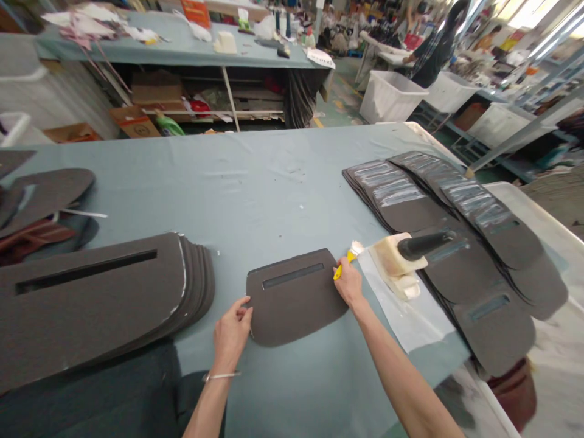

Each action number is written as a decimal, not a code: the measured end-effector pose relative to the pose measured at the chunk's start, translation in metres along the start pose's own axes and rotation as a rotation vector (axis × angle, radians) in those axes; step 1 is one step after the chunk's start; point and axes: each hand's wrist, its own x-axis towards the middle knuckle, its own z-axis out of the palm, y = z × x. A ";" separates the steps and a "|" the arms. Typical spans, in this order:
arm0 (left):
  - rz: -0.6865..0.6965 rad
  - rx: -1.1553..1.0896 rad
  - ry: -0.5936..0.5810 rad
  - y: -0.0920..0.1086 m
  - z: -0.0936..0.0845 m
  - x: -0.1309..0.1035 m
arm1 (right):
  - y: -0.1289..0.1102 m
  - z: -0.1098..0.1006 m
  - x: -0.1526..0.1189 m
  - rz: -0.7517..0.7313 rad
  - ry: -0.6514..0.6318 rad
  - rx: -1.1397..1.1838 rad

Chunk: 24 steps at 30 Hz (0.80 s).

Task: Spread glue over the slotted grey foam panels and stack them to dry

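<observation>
A dark grey-brown panel [292, 316] with rounded lower corners and a long slot near its top edge lies flat on the table before me. My left hand [233, 328] pinches the panel's left edge between thumb and fingers. At the opposite edge, my right hand [349, 283] is closed around a yellow-handled brush [345, 265], its whitish bristles pointing up and away; those fingers also touch the panel. Just right of this hand stands a cream plastic container [392, 261] with a black cylindrical piece [424, 245] sticking out of it, on a white sheet [410, 325].
A thick stack of slotted panels [100, 298] sits at the left. Overlapping panels [483, 243], several with whitish streaks, cover the table's right side. Farther back are another table [182, 52], white bins [392, 94] and a person [438, 55].
</observation>
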 end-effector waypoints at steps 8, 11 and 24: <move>-0.001 0.000 0.011 0.003 0.001 -0.002 | -0.001 0.001 0.000 0.018 0.018 -0.006; -0.013 0.008 0.032 0.005 0.001 -0.003 | -0.001 0.001 0.000 0.006 0.019 -0.007; 0.040 0.078 0.131 0.015 0.007 -0.009 | -0.009 -0.007 -0.002 0.031 0.047 -0.092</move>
